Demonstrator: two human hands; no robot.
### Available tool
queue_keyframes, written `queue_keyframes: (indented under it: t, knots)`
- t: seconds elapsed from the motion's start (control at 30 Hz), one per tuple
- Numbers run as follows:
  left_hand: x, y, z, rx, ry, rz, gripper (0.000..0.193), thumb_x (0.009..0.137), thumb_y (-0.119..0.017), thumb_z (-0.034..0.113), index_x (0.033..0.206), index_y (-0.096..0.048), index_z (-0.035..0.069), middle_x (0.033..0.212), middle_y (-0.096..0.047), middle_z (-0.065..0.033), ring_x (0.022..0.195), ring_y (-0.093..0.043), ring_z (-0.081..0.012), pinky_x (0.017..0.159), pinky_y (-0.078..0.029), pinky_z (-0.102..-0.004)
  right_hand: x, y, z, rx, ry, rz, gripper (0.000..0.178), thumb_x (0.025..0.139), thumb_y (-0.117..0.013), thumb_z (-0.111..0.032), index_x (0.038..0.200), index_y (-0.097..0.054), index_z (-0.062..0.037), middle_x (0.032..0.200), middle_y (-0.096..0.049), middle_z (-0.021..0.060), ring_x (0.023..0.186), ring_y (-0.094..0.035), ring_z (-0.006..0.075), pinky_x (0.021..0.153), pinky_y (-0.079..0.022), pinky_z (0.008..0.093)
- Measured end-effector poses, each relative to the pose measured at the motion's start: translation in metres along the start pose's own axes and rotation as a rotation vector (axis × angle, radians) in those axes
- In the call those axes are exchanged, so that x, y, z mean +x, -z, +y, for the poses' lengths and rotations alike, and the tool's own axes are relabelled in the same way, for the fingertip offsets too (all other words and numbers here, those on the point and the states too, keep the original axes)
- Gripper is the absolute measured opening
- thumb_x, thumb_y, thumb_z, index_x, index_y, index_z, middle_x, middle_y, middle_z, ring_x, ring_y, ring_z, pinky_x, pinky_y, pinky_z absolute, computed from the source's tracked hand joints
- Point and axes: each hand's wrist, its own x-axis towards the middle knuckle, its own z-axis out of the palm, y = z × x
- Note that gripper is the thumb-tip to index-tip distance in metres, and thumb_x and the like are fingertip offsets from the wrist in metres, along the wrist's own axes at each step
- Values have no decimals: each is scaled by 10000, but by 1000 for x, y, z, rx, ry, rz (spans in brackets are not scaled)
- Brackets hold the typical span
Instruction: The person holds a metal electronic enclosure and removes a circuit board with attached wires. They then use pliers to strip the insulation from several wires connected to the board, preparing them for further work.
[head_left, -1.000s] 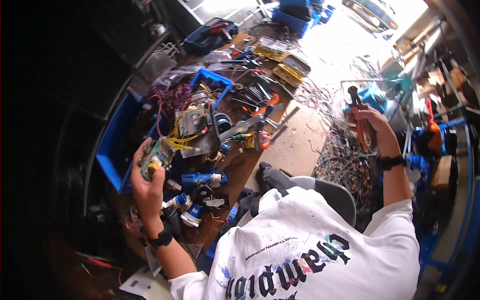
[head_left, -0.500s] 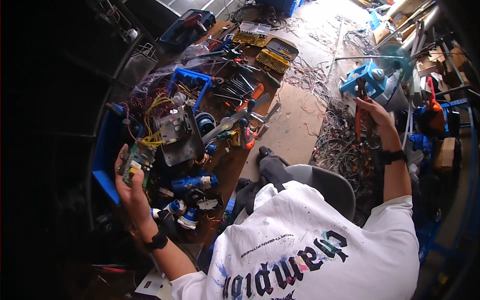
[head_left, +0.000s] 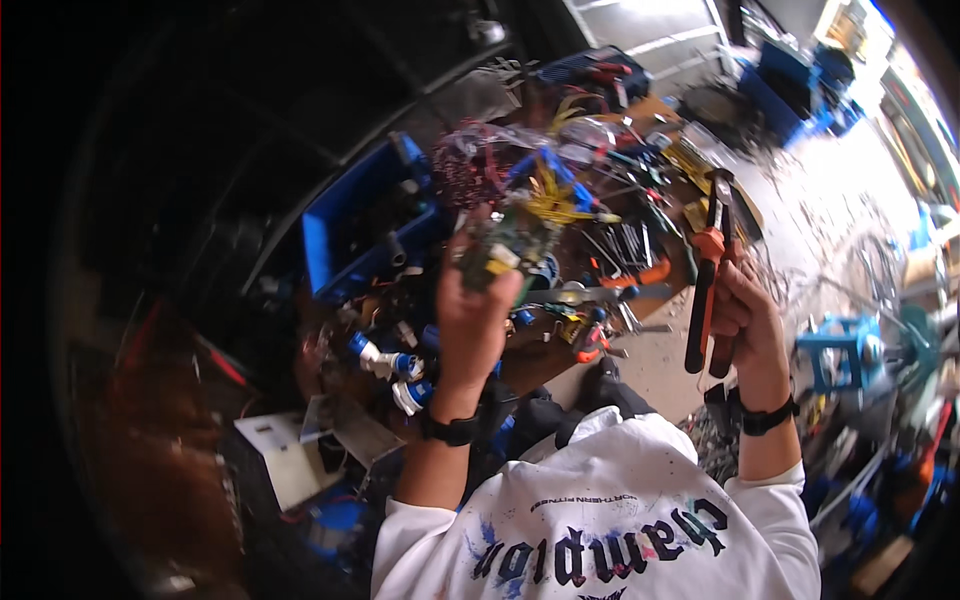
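In my left hand point(head_left: 468, 320) is a green circuit board point(head_left: 535, 235), blurred by motion, with the thumb pressed on its face beside a yellow component. Yellow wires point(head_left: 560, 200) show just beyond the board; whether they join it is not clear. My right hand point(head_left: 752, 315) grips pliers point(head_left: 706, 275) with orange and black handles, the jaws pointing up and away from me. A gap separates the pliers from the board. Both hands are over the cluttered workbench.
A blue bin point(head_left: 325, 240) stands left of the board. Blue and white plugs point(head_left: 375, 357) lie nearer me. Hex keys point(head_left: 620, 245) and other hand tools cover the bench's far side. A light-blue framed machine point(head_left: 840, 352) is at the right.
The view has swung left. My left hand has brought the board in from the side, over the bench. My right hand has moved inward, closer to it, with the pliers.
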Motion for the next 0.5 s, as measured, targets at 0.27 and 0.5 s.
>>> queue_keyframes:
  t: [0.27, 0.5]
  knots:
    - [-24, 13, -11, 223, -199, 150, 608, 872, -591, 76, 1427, -354, 3, 1290, -537, -77, 1135, -520, -123, 996, -401, -278, 53, 1, 6, 122, -199, -232, 279, 992, -522, -282, 1250, -499, -178, 746, -486, -43, 426, -365, -4, 378, -351, 163]
    - [-73, 94, -67, 88, 46, 501, 536, 881, -610, 105, 1384, -433, 55, 1093, -605, -28, 816, -564, -75, 618, -498, -220, 66, 25, 3, 178, -405, -295, 221, 982, -529, -201, 1080, -528, -3, 637, -440, -24, 357, -319, 6, 285, -298, 154]
